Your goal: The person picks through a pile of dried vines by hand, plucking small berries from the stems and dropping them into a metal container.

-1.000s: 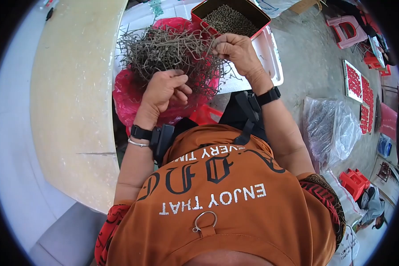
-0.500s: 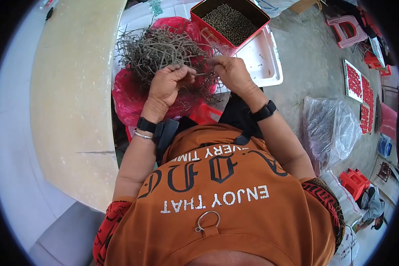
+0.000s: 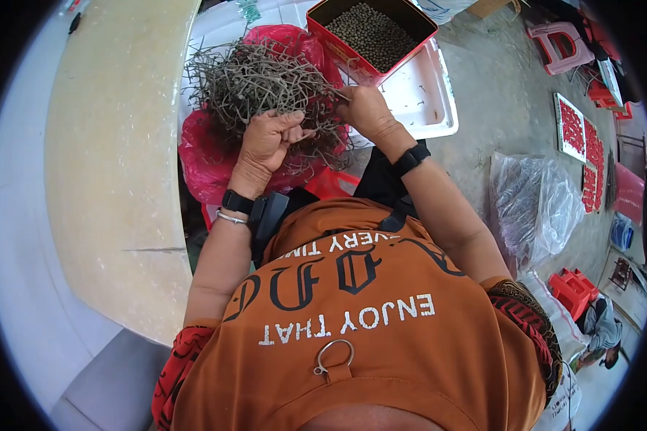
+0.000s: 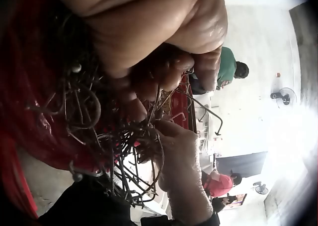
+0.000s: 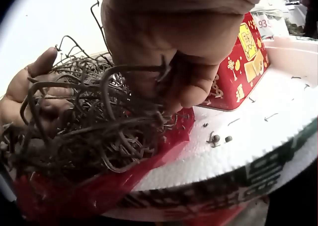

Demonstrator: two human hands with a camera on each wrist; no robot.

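A tangle of thin grey-brown stems [image 3: 248, 86] lies on a pink-red plastic bag [image 3: 205, 161] in the head view. At its near edge, my left hand [image 3: 266, 147] has curled fingers, with stems caught between them in the left wrist view. The right hand [image 3: 370, 115] pinches stems at the tangle's right side; the right wrist view shows this hand [image 5: 174, 47] with thumb and fingers closed on stem ends. Just beyond it stands a red tin [image 3: 352, 61] holding small round brownish pellets [image 3: 370, 36]. Fingertips are partly hidden by stems.
The tin and bag sit on a white foam tray [image 3: 442, 118], with loose bits and small pellets [image 5: 228, 139] on it. A pale board [image 3: 115, 144] runs along the left. Clear plastic [image 3: 532, 208] and a pink stool [image 3: 559, 49] stand on the floor at right.
Over the last second, my right hand has come down and back from near the tin to the tangle's right edge. The left hand has shifted slightly, its fingers more curled.
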